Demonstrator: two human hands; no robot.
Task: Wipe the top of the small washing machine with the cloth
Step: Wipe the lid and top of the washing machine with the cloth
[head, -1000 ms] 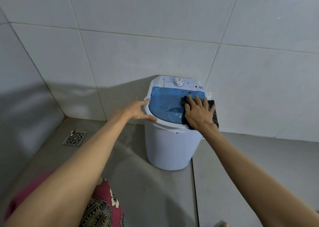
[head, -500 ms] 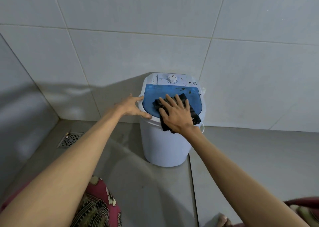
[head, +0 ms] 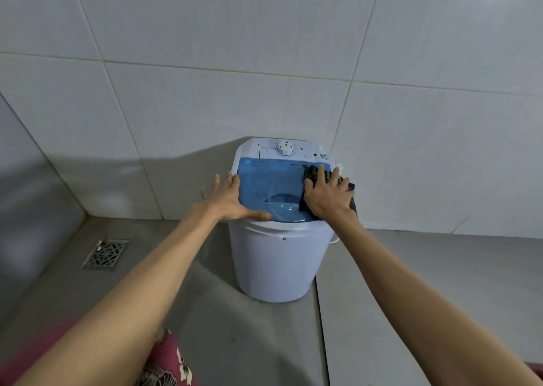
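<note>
Pale grey wall tiles [head: 264, 47] fill the background of the head view, meeting a grey floor [head: 411, 282] at the foot of the small washing machine [head: 279, 262], which stands against the wall straight beyond both hands. Its blue see-through lid [head: 270, 183] lies between the two hands, and a white control panel with a round dial [head: 285, 148] sits just past the fingertips, toward the wall.

Spread flat with fingers apart, the right hand [head: 327, 196] presses on a dark cloth [head: 351, 188] at the lid's right edge; the cloth shows around the fingers and spills over the machine's right rim. The left hand [head: 229, 200] is open and holds nothing: its fingers splay at the machine's left side while the thumb lies along the front rim, touching it.

Well to the left of the left forearm, a metal floor drain [head: 105, 253] is set in the floor. Patterned red fabric [head: 167, 365] shows beneath that forearm.
</note>
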